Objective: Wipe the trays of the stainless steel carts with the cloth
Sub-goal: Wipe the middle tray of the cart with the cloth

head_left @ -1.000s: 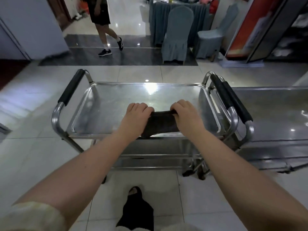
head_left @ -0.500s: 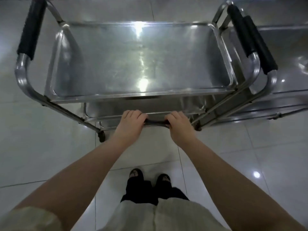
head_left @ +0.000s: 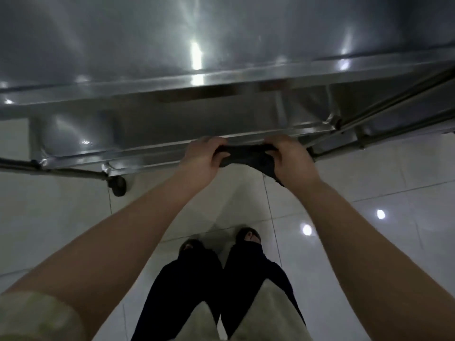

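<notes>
A dark cloth (head_left: 246, 156) is stretched between both hands, just in front of the near edge of the cart's lower tray (head_left: 160, 134). My left hand (head_left: 202, 156) grips the cloth's left end with curled fingers. My right hand (head_left: 290, 161) grips its right end, and a loose corner hangs below that hand. The cart's top tray (head_left: 172, 45) fills the upper part of the view, very close and shiny. Whether the cloth touches the lower tray's rim I cannot tell.
A black caster (head_left: 118, 185) sits under the cart's left leg. Slanted steel frame bars (head_left: 394, 102) of the cart run at the right. Glossy white floor tiles (head_left: 49, 217) lie below, with my own feet (head_left: 221, 244) close to the cart.
The view has tipped down and closer to the cart. Both hands with the cloth have gone from the top tray's near rim down to the lower tray's edge.
</notes>
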{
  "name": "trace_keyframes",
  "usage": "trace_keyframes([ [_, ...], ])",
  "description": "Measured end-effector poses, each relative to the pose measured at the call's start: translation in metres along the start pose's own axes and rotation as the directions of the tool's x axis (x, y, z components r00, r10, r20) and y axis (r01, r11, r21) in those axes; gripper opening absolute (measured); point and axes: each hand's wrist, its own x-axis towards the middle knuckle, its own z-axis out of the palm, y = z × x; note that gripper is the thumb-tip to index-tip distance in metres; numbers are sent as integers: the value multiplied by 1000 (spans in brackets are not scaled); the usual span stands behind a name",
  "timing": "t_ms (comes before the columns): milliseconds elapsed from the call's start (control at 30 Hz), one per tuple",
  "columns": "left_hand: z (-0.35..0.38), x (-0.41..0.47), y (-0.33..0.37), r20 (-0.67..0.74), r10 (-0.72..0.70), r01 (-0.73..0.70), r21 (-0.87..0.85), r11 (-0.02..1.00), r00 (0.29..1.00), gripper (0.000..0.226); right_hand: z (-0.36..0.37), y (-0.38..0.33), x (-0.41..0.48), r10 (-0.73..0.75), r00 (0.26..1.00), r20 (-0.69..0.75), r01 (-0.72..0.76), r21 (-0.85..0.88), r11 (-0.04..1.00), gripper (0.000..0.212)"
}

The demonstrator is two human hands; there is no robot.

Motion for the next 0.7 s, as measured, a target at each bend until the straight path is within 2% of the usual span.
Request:
trace_keyframes([
  [67, 22, 45, -13, -61, 28, -33, -74, 997, 998, 21, 0, 28, 42, -5, 999, -39, 4, -29, 1000, 28],
  [167, 41, 127, -28, -144, -32, 6, -178, 984, 989, 17, -5, 55, 117, -54, 987, -149, 39, -99, 994, 24],
  [200, 48, 150, -35, -139, -30, 10, -148, 989, 990, 16, -1, 59, 138, -69, 982, -177, 41, -161, 986, 26],
  [267, 61, 177, -47, -170, 16, -10, 36, 999, 985, 27, 18, 64, 165, -31, 975, -219, -34, -284, 958, 36],
  [367, 68, 185, -73, -290, 162, -99, 221, 970, 943, 38, 61, 54, 168, 49, 955, -293, -135, -283, 949, 45],
  [433, 64, 191, -96, -293, 269, -162, 342, 926, 918, 42, 93, 46, 162, 55, 978, -201, -118, -315, 942, 56],
  [467, 60, 195, -107, -261, 267, -144, 409, 901, 928, 47, 106, 44, 160, 57, 991, -120, -94, -328, 940, 61],
  [533, 55, 199, -127, -183, 145, -33, 509, 860, 972, 54, 122, 51, 157, 46, 998, -32, -54, -349, 935, 64],
  [633, 52, 194, -142, -151, 15, 65, 515, 855, 988, 60, 101, 86, 157, 41, 998, -42, -53, -359, 932, 69],
  [700, 52, 191, -143, -168, 24, 63, 489, 870, 985, 61, 71, 125, 162, 150, 986, -80, -168, -355, 920, 73],
])
